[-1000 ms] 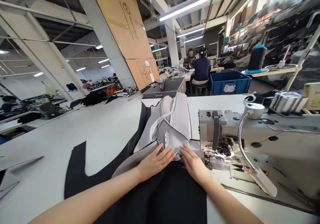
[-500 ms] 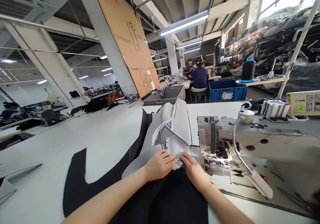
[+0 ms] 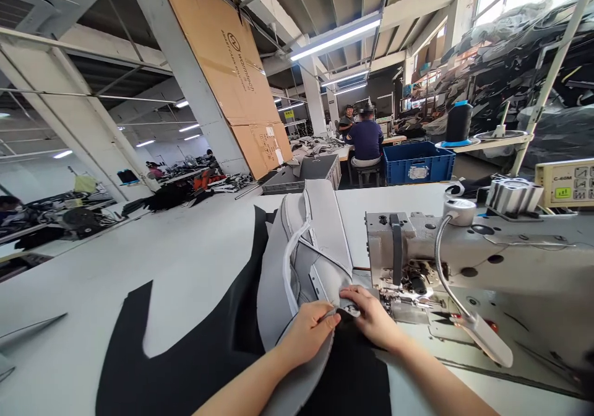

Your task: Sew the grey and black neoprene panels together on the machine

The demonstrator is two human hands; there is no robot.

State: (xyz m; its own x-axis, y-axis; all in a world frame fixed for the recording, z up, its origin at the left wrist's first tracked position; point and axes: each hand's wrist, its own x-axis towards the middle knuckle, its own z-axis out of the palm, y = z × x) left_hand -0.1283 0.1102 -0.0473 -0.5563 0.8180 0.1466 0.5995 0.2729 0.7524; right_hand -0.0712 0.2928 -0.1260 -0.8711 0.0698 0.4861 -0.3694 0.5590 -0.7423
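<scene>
A grey sewn cover [image 3: 278, 261] with pale piping and dark seams lies bunched on the white table [image 3: 195, 267]. My left hand [image 3: 309, 332] pinches its near edge between thumb and bent fingers. Just to the right, my right hand [image 3: 371, 317] grips the same edge, its fingers curled over the fabric. Black fabric [image 3: 185, 360] spreads beneath and to the left of the cover. The sewing machine [image 3: 464, 267] stands right of my hands, its needle area close to my right hand but apart from it.
A lamp on a bendy neck [image 3: 487, 342] hangs before the machine. Black thread [image 3: 459, 125] stands on a holder behind it. Beyond the table are a blue crate [image 3: 417, 163], a grey crate [image 3: 320, 171] and a seated person [image 3: 366, 138]. Tall cardboard [image 3: 232, 75] leans near a pillar.
The cover's near part has been turned, so a grey flap now hangs toward me under my left hand. My left hand has moved slightly down and closed more tightly; my right hand shifted right.
</scene>
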